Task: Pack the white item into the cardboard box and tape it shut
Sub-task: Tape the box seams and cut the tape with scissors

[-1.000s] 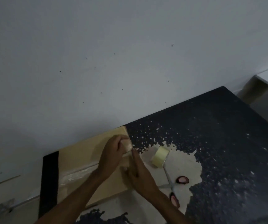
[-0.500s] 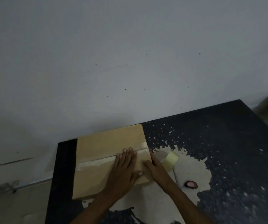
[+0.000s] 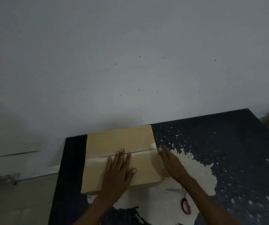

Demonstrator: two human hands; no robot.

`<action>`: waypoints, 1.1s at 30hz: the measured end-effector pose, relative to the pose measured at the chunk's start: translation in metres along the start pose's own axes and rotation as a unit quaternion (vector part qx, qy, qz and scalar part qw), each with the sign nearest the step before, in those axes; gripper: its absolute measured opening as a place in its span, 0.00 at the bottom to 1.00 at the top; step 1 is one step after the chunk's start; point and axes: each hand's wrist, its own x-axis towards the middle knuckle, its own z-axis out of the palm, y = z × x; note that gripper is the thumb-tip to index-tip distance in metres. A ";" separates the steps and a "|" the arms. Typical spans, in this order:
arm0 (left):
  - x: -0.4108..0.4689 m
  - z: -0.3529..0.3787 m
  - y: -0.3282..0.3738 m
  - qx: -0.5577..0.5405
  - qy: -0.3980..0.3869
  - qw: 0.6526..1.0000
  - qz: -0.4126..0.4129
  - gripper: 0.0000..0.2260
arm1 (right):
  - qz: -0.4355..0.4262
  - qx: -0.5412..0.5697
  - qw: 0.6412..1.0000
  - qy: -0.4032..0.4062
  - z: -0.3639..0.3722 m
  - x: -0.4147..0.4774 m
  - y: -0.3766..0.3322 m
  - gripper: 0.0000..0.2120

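Observation:
A closed cardboard box (image 3: 119, 142) lies flat on the dark table, its flaps meeting at a centre seam covered by a strip of clear tape (image 3: 96, 158). My left hand (image 3: 119, 169) lies flat on the lid with straight fingers, fingertips on the taped seam. My right hand (image 3: 171, 163) rests with straight fingers against the box's right side, by the end of the seam. The white item is not visible. The tape roll is hidden from view.
The table (image 3: 219, 143) is dark with a worn pale patch under my right arm. Scissors with a pink handle (image 3: 185, 206) lie near my right forearm. A white wall stands right behind the box. The floor lies to the left.
My view swung right and the box now sits centred. My left hand went from pinching the tape at the box's right end to lying flat on the seam. My right hand now covers the tape roll.

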 end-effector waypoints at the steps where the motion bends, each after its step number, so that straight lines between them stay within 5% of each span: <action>1: 0.000 0.001 0.001 -0.003 0.004 1.000 -0.001 0.29 | -0.016 -0.025 0.999 0.032 -0.009 0.002 0.008 0.25; 3: -0.001 0.002 0.003 -0.004 0.008 1.000 -0.001 0.28 | -0.051 -0.152 0.986 0.034 -0.027 0.007 0.026 0.26; 6: 0.000 0.003 0.002 -0.017 0.015 1.000 0.003 0.29 | -0.006 -0.374 0.914 -0.160 -0.037 0.008 0.056 0.40; 8: 0.000 0.003 0.000 -0.022 0.009 1.000 0.010 0.30 | -0.008 -0.435 0.879 -0.194 -0.035 0.005 0.074 0.41; 11: -0.003 0.002 -0.008 -0.014 0.003 0.999 0.031 0.33 | -0.016 -0.368 0.924 -0.098 -0.032 0.006 0.085 0.31; 15: -0.010 -0.003 -0.029 0.004 0.004 1.000 -0.001 0.27 | 0.058 -0.218 0.974 -0.016 -0.028 0.017 0.095 0.30; 20: -0.029 -0.008 -0.058 -0.006 0.016 0.997 -0.080 0.26 | 0.130 -0.138 0.979 0.075 -0.026 0.024 0.100 0.24; 23: -0.038 -0.011 -0.069 -0.062 0.050 0.989 -0.123 0.30 | 0.149 -0.247 0.952 0.103 -0.018 0.022 0.093 0.28; 26: -0.038 -0.009 -0.074 -0.107 0.063 0.981 -0.149 0.35 | 0.021 -0.243 0.957 0.159 0.000 0.013 0.059 0.27; 29: -0.040 -0.003 -0.078 -0.076 0.055 0.985 -0.145 0.34 | -0.159 -0.180 0.966 0.094 0.028 -0.004 0.009 0.25; 33: -0.043 -0.007 -0.078 -0.001 0.036 0.990 -0.140 0.31 | -0.242 -0.402 0.882 0.051 0.063 -0.010 -0.004 0.27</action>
